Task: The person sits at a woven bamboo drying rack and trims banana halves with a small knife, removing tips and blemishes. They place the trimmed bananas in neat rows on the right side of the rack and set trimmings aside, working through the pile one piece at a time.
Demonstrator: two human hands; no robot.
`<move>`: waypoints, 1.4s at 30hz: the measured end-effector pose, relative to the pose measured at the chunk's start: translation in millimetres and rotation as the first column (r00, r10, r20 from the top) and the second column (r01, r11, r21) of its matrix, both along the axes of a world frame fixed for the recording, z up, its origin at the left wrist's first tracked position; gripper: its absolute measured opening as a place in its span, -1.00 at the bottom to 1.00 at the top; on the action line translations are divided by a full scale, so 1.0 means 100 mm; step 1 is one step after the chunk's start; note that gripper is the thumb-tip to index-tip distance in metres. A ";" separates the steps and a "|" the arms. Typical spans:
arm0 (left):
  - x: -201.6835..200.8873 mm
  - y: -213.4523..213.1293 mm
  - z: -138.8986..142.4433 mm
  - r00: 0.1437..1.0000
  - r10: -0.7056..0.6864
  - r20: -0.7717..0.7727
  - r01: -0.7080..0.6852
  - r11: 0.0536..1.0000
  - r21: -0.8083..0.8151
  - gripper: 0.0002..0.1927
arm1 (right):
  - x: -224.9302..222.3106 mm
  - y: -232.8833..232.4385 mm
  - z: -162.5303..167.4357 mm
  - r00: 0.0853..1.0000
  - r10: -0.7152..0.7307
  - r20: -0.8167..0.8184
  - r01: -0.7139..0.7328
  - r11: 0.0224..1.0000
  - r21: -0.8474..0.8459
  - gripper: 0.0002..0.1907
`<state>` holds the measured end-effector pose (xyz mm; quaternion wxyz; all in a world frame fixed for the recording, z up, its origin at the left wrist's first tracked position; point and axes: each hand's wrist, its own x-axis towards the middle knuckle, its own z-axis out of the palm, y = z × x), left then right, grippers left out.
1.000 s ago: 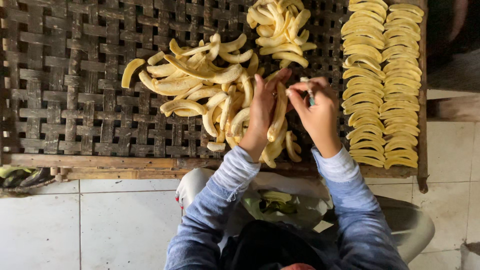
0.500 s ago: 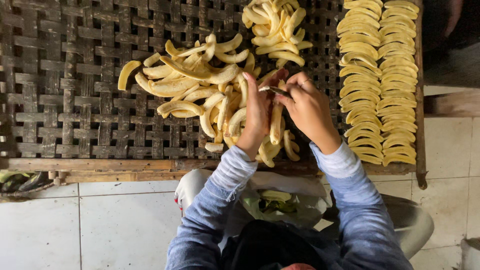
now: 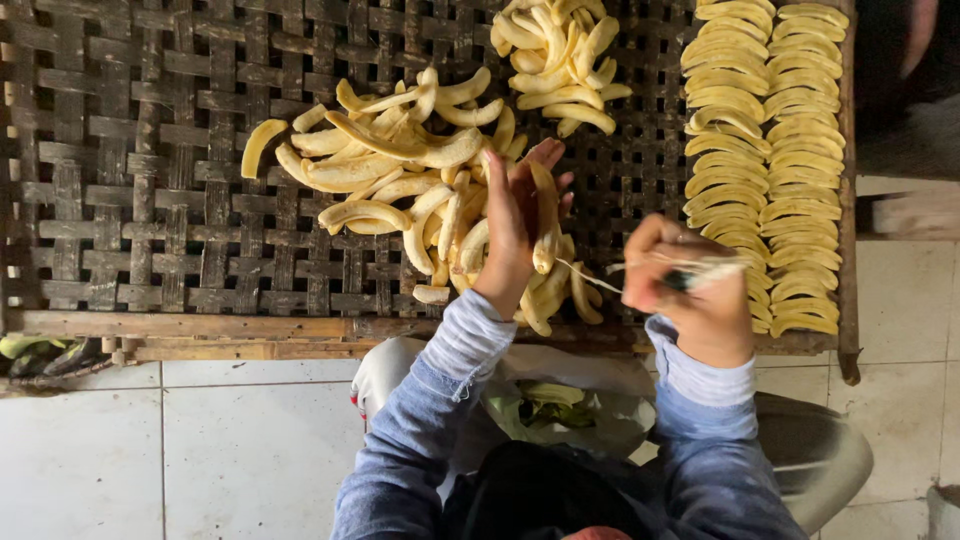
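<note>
I am holding a peeled banana (image 3: 545,215) upright in my left hand (image 3: 515,225), fingers curled around its back and palm turned toward my right. The banana is sitting over the near edge of the loose banana pile (image 3: 400,185) on the woven bamboo rack (image 3: 130,190).

My right hand (image 3: 685,290) is hovering well to the right of the left, above the rack's near edge, fingers pinched shut on a small dark-handled tool (image 3: 690,275); motion blur is hiding its exact shape. A thin pale strand (image 3: 590,275) is running from the held banana toward this hand.

A second, smaller heap of peeled bananas (image 3: 560,55) is lying at the far side of the rack. To the right, two neat columns of arranged bananas (image 3: 765,150) are lying overlapped, reaching nearly to the rack's wooden frame (image 3: 250,325).

Below the rack, between my sleeves, a bag with green peel scraps (image 3: 555,400) is resting in my lap. More green peel (image 3: 40,350) is lying on the tiled floor (image 3: 180,450) at far left.
</note>
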<state>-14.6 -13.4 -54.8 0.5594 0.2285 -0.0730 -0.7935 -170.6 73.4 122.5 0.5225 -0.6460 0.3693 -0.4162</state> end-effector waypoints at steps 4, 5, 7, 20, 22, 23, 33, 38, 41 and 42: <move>0.00 0.02 -0.04 0.991 0.079 -0.104 -0.074 0.996 0.047 -0.02 | 0.04 -0.15 -0.16 0.934 -0.136 0.331 0.066 0.975 0.213 -0.83; 0.00 0.01 -0.04 0.987 0.090 -0.129 -0.090 0.996 0.011 -0.02 | 0.08 -0.21 -0.26 0.939 -0.240 0.247 0.181 0.954 0.239 -0.80; -0.02 0.01 -0.03 0.989 0.106 -0.101 -0.112 0.992 -0.055 0.00 | 0.17 -0.37 -0.53 0.957 -0.235 -0.172 0.254 0.963 0.094 -0.66; 0.01 -0.10 -0.04 0.826 0.360 0.434 -0.353 0.930 -0.099 -0.27 | -0.10 -1.85 -1.59 0.931 -0.210 -0.299 0.309 0.889 0.338 -0.70; -0.02 -0.10 -0.07 0.833 0.320 0.452 -0.327 0.943 -0.065 -0.30 | -0.16 -2.10 -1.57 0.826 -0.318 -0.466 0.404 0.910 0.096 -0.68; -0.02 -0.07 -0.09 0.833 0.286 0.474 -0.294 0.954 -0.059 -0.31 | -0.19 -2.14 -1.55 0.740 -0.382 -0.554 0.405 0.910 -0.086 -0.67; -0.07 -0.07 -0.22 0.882 0.231 0.411 -0.216 0.973 -0.086 -0.45 | -0.73 0.06 -1.97 0.669 0.082 -0.739 0.092 0.977 0.191 -0.28; -0.19 -0.01 -0.21 0.889 0.158 0.431 -0.159 0.987 -0.035 -0.56 | -0.63 0.63 -2.18 0.634 -0.138 -0.761 0.295 0.953 0.073 -0.35; -0.29 0.03 -0.22 0.899 0.140 0.414 -0.135 0.990 -0.041 -0.63 | -0.63 0.73 -2.31 0.582 -0.304 -0.754 0.310 0.940 -0.140 -0.48; -0.33 0.04 -0.23 0.904 0.132 0.407 -0.126 0.991 -0.041 -0.65 | -0.67 0.75 -2.34 0.565 -0.357 -0.744 0.294 0.929 -0.223 -0.51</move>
